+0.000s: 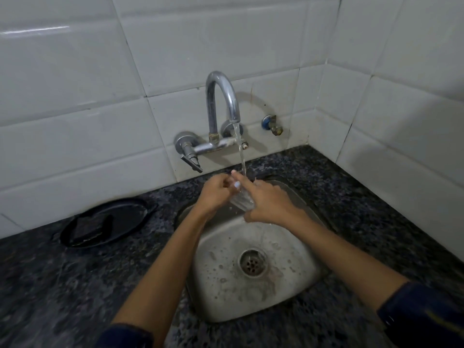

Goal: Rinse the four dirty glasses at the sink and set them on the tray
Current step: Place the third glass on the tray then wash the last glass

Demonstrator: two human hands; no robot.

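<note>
Head camera looks down at white wall tiles [75, 136] and a dark speckled counter [50, 285]. A metal sink [226, 305] is set into the counter, wet and bubbly inside, with a round drain [252, 264] in the bottom. A curved silver tap [222, 96] sticks out of the wall above the sink, and water [241, 151] runs down from it in a thin stream. A small blue valve [272, 124] sits on the wall just right of the tap. On the counter left of the sink lies a black round tray [135, 209] with a dark square thing [91, 226] on it; what that thing is cannot be told. Two bare arms with dark blue sleeves [424, 317] reach over the sink. The clear glass [242, 200] is up under the running water, over the back part of the sink, held between both hands and tilted. The right hand [268, 204] wraps around its lower side from the right. The left hand [216, 192] curls its fingers around the upper part. No other glasses show.
</note>
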